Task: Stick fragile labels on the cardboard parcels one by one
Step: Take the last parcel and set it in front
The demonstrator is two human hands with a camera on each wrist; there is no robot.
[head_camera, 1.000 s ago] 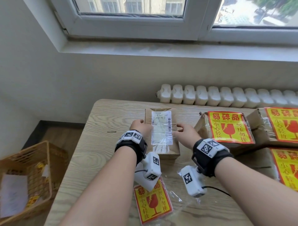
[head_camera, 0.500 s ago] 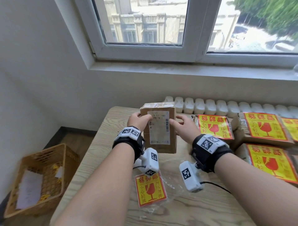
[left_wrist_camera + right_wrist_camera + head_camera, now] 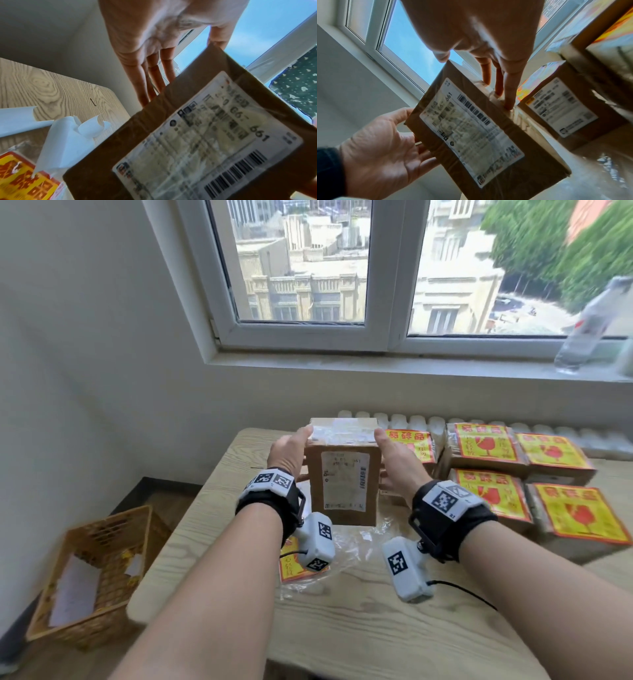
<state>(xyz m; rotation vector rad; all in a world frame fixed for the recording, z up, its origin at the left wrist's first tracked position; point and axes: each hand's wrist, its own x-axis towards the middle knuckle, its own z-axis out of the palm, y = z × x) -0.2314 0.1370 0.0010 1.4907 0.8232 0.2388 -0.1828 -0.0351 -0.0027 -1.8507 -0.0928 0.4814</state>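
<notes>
I've tipped the parcel (image 3: 342,474) upright at frame centre, left hand (image 3: 289,455) and right hand (image 3: 397,463) clamping its sides; unlabelled face next.

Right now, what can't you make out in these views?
- Far face of the parcel, all views: turned away, so whether it bears a fragile label is unknown.
- Shipping label text, wrist views: blurred.
- Left hand fingers, left wrist view: tips behind the parcel.
- Fragile label sheet, head view: covered by the wrist camera.
</notes>
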